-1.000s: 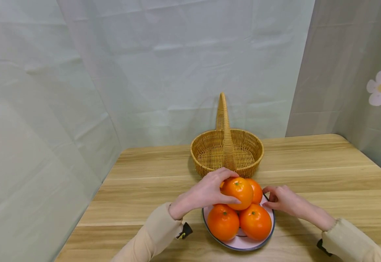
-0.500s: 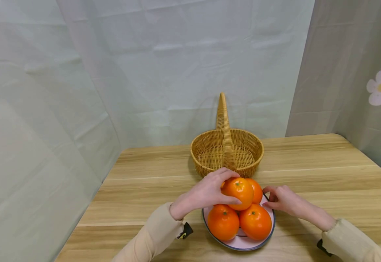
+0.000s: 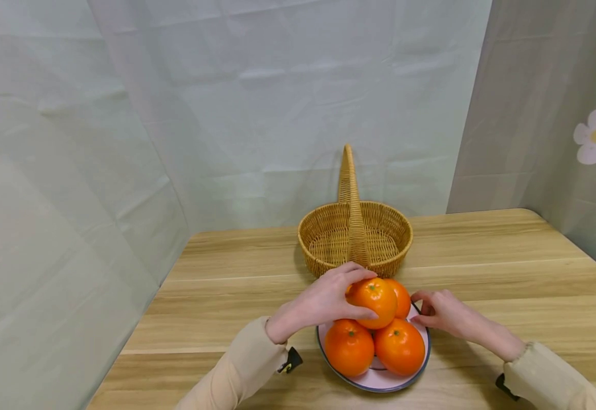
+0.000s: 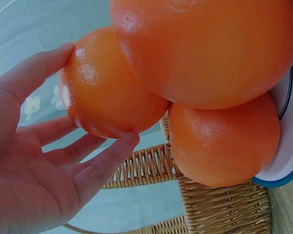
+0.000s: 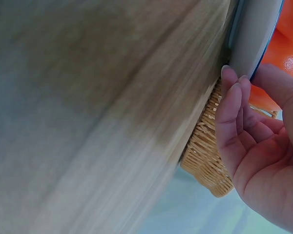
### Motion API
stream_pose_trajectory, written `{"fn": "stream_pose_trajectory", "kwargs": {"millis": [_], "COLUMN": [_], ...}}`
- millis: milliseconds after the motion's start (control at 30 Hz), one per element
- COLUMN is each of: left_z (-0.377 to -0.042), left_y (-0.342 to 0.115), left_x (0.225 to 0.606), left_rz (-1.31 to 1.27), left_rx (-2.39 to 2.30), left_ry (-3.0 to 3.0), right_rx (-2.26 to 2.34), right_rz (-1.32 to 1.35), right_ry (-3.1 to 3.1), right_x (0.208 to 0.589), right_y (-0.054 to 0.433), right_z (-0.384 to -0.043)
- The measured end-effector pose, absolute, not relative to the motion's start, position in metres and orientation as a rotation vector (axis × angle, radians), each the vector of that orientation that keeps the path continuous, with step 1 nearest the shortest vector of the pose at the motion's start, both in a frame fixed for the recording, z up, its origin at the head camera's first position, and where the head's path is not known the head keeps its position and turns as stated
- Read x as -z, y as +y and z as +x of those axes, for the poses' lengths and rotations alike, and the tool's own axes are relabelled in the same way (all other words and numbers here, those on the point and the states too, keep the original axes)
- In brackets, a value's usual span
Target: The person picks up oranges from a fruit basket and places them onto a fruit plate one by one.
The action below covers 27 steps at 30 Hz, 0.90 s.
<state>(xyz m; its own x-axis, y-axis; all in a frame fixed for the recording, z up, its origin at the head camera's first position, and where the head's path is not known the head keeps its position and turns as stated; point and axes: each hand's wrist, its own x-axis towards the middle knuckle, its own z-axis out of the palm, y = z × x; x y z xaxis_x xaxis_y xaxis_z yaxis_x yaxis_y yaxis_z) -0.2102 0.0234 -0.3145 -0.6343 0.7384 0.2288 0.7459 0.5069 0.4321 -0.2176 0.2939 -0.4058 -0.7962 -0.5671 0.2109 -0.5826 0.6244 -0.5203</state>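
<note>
Several large oranges are piled in a shallow white dish with a blue rim [image 3: 380, 389]. My left hand [image 3: 327, 298] grips the topmost orange [image 3: 375, 303], its thumb across the near side and its fingers over the far side. In the left wrist view, that orange [image 4: 105, 90] sits between thumb and fingertips, against its neighbours. Below it lie a front-left orange [image 3: 350, 348] and a front-right orange [image 3: 399, 347]; another orange [image 3: 401, 298] shows behind. My right hand [image 3: 447, 313] pinches the dish's right rim, thumb inside and fingers outside in the right wrist view.
Just beyond the dish stands a wicker basket [image 3: 323, 262] with a tall arched handle [image 3: 350, 188], and no fruit shows inside it. The wooden table [image 3: 216, 307] stretches to both sides. Pale cloth [image 3: 288, 102] hangs behind its far edge.
</note>
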Motion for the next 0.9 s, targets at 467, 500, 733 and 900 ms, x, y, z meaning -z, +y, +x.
{"fn": "stream_pose_trajectory", "kwargs": {"millis": [467, 500, 733, 900], "left_z": [-0.2097, -0.2094, -0.208, -0.2081], "left_y": [0.0229, 0.0229, 0.0204, 0.017], "left_x": [0.3134, 0.3132, 0.3113, 0.3107], "left_rz": [-1.337, -1.335, -1.292, -1.27], "left_rx": [0.775, 0.775, 0.797, 0.852], "left_ry": [-2.725, -2.725, -2.738, -2.702], "right_rx": [-0.899, -0.899, -0.893, -0.887], "right_rz": [1.01, 1.01, 1.005, 1.02], "right_ry": [-2.804, -2.803, -2.804, -2.788], "right_x": [0.4046, 0.4045, 0.4041, 0.4038], "right_y": [0.2936, 0.2936, 0.2938, 0.2927], "right_z": [-0.2172, -0.217, -0.2166, -0.2153]}}
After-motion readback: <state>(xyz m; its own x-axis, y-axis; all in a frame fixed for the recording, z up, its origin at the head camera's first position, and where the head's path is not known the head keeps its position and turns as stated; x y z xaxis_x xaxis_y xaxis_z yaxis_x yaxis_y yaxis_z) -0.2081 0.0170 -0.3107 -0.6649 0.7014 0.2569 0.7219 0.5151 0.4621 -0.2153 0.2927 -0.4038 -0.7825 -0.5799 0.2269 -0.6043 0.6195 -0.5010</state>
